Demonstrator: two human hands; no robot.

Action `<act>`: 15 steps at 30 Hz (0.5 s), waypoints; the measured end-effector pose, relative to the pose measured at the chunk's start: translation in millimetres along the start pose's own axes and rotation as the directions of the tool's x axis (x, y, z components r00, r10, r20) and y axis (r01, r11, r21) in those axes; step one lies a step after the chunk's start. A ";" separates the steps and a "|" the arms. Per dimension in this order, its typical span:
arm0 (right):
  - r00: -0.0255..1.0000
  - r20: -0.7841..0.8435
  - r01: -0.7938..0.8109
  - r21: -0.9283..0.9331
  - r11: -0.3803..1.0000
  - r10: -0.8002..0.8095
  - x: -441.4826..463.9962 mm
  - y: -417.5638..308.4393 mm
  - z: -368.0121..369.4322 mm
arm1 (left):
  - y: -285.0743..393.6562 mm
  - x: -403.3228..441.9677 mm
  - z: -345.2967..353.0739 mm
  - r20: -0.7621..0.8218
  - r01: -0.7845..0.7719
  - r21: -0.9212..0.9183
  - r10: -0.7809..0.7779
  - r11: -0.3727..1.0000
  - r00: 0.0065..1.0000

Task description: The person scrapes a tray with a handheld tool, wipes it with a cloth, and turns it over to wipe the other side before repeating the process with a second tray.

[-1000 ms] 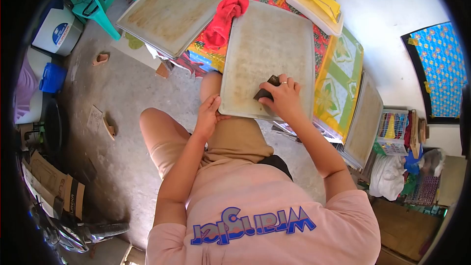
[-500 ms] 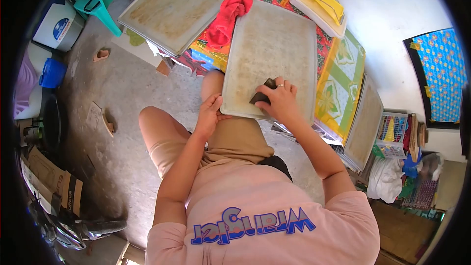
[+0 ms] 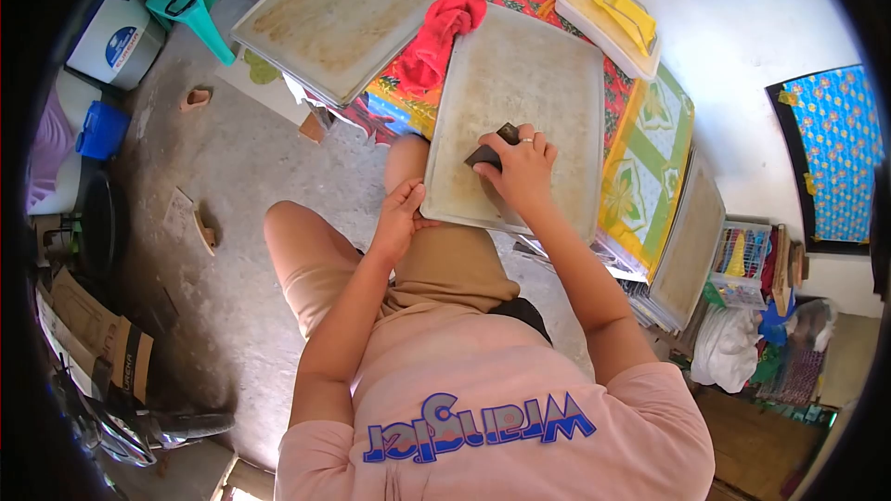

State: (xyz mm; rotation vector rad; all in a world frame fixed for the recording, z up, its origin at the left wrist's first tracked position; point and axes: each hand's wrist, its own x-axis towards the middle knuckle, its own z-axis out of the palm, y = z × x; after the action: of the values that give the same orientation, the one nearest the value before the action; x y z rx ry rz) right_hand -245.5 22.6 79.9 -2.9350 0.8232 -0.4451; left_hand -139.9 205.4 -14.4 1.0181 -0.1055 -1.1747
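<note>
A shallow, pale grey tray (image 3: 529,65) with a raised rim and brownish stains lies on the cloth-covered table, its near edge above my thigh. My left hand (image 3: 397,218) pinches the tray's near left corner, thumb on top and fingers partly hidden below. In my right hand (image 3: 522,172), a dark rectangular block (image 3: 484,160) is pressed against the tray's surface, left of its middle; its material is unclear. A crumpled red cloth (image 3: 444,32) lies over the tray's far left edge.
A second stained tray (image 3: 343,19) lies at the far left. A white plastic container (image 3: 640,60) with a yellow-handled tool on it stands at the back right. More trays (image 3: 691,232) are stacked at the right. A green stool (image 3: 209,5) stands on the floor.
My right hand has slid the dark block slightly away from me and to the left across the tray. My left hand keeps its hold on the corner. The view has shifted slightly.
</note>
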 end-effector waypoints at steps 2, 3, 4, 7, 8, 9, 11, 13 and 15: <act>0.995 0.070 0.077 0.004 0.997 -0.077 -4.9 -10.7 -2.7 | 1.4 -2.2 1.8 -0.002 -0.003 -0.008 0.003 1.000 1.000; 0.988 0.106 0.108 0.007 0.994 -0.108 -7.7 -16.9 -4.6 | 1.2 -2.9 1.2 0.002 -0.003 -0.002 0.003 1.000 1.000; 0.991 0.103 0.090 0.007 0.996 -0.090 -7.7 -18.8 -3.5 | 1.6 -2.6 0.9 0.009 -0.003 0.006 0.003 1.000 1.000; 0.998 0.057 -0.001 0.000 1.000 0.001 3.2 -11.7 3.0 | -0.5 0.5 -1.1 0.016 -0.002 0.016 0.002 1.000 1.000; 0.998 0.021 -0.058 -0.001 0.998 0.058 12.2 -2.6 6.9 | -1.8 1.0 -2.7 0.011 -0.003 0.017 0.003 1.000 1.000; 0.993 -0.015 -0.114 0.003 0.993 0.114 18.1 -0.3 7.7 | -2.7 1.1 -3.3 0.003 -0.007 0.006 0.007 1.000 1.000; 0.999 0.000 -0.034 0.006 0.999 0.034 15.8 -7.9 10.4 | -4.4 1.3 -3.4 -0.008 -0.009 -0.012 0.009 1.000 1.000; 0.992 0.019 0.122 -0.008 0.992 -0.122 7.2 -19.5 9.2 | 0.3 -0.8 -0.7 -0.016 -0.006 0.006 0.006 1.000 1.000; 0.997 0.002 0.073 -0.026 0.997 -0.073 11.7 -13.7 10.4 | 0.5 -0.1 1.6 -0.010 -0.007 0.011 0.007 1.000 1.000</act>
State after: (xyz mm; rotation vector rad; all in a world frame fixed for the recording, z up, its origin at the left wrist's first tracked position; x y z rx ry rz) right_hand -226.0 28.1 74.7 -2.9970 0.7297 -0.4401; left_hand -140.5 204.6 -13.1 1.0325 -0.1075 -1.1639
